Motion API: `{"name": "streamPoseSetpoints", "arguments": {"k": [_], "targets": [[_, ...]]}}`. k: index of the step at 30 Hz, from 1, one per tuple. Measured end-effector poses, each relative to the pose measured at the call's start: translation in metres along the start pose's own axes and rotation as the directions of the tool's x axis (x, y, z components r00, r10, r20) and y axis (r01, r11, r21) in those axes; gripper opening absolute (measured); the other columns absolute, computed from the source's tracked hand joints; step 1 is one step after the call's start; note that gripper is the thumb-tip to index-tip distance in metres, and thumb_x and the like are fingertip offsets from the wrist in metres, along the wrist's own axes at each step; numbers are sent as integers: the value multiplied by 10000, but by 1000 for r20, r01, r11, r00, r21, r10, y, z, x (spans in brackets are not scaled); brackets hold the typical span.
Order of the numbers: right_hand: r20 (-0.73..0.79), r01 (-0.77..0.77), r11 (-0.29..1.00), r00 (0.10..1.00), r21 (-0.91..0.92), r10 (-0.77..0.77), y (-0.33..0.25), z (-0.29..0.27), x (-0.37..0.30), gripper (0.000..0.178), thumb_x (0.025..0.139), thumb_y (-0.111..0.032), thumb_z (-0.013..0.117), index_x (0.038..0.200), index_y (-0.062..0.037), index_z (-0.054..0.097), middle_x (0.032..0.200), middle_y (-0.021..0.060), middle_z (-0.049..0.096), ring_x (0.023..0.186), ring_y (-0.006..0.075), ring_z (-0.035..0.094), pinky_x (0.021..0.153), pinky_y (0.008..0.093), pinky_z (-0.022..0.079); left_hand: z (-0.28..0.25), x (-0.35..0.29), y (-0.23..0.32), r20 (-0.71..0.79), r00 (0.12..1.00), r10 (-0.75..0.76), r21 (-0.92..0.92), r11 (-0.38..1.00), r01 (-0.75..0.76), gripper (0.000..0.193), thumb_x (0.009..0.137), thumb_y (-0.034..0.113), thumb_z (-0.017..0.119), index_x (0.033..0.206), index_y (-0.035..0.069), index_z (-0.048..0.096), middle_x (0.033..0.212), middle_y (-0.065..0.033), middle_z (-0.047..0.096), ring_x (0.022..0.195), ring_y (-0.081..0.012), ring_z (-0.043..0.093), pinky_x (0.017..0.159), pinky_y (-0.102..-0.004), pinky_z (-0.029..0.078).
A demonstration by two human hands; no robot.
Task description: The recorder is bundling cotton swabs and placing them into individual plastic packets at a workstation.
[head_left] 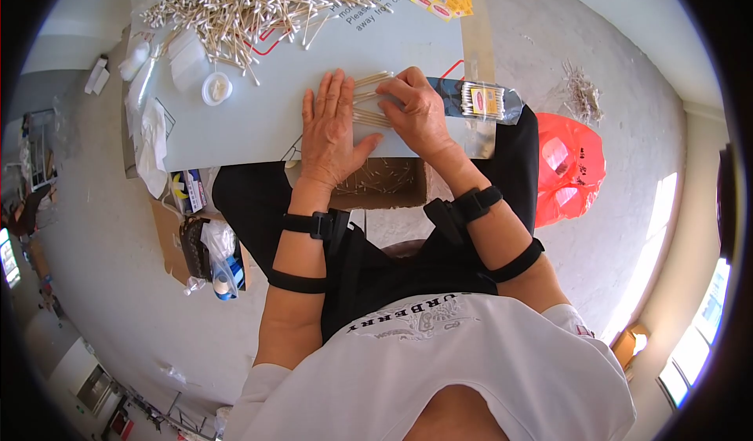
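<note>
Hands gathering cotton swabs on a table.
The left hand lies flat, fingers spread, on a swab bundle; the right hand curls over it, beside a packed bag.

White tee, black arm straps

Seen from a single head-worn fisheye camera, looking steeply down over the wearer's chest onto a pale tabletop close below. Framed by a dark circular rim, with floor and window bending toward the edges. No second view to overlap.
</note>
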State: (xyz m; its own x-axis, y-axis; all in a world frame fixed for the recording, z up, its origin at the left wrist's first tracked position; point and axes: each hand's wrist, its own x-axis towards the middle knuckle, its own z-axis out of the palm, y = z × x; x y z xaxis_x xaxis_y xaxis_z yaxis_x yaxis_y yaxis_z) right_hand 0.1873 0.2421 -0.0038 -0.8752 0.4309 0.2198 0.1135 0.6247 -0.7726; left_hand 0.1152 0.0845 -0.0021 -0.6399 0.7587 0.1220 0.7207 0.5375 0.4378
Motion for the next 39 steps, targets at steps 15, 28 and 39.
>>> {"name": "streamPoseSetpoints", "arguments": {"k": [15, 28, 39], "targets": [[98, 49, 999, 994, -16, -47, -5, -17, -29, 225, 710, -59, 743, 920, -67, 660, 919, 99, 540, 823, 292, 610, 706, 366, 509, 0, -1, -2, -43, 999, 1, -41, 999, -3, 981, 671, 307, 810, 1460, 17, 305, 1533, -146, 300, 1442, -309, 240, 1186, -473, 153], [82, 65, 997, 995, -52, -61, -4, -11, -30, 179, 715, -46, 732, 879, -76, 669, 907, 94, 551, 794, 289, 608, 675, 374, 504, 3, -1, -5, -44, 999, 15, -34, 999, -16, 1007, 694, 389, 777, 1484, 21, 274, 1540, -159, 290, 1444, -321, 235, 1183, -488, 142], [47, 75, 995, 996, -64, -72, -6, -8, -26, 292, 701, -89, 762, 976, -84, 661, 932, 89, 554, 789, 285, 611, 672, 374, 510, -1, 0, -5, -91, 996, 8, -145, 989, -22, 1010, 636, 243, 826, 1460, 6, 292, 1518, -184, 309, 1424, -341, 264, 1186, -467, 170]]}}
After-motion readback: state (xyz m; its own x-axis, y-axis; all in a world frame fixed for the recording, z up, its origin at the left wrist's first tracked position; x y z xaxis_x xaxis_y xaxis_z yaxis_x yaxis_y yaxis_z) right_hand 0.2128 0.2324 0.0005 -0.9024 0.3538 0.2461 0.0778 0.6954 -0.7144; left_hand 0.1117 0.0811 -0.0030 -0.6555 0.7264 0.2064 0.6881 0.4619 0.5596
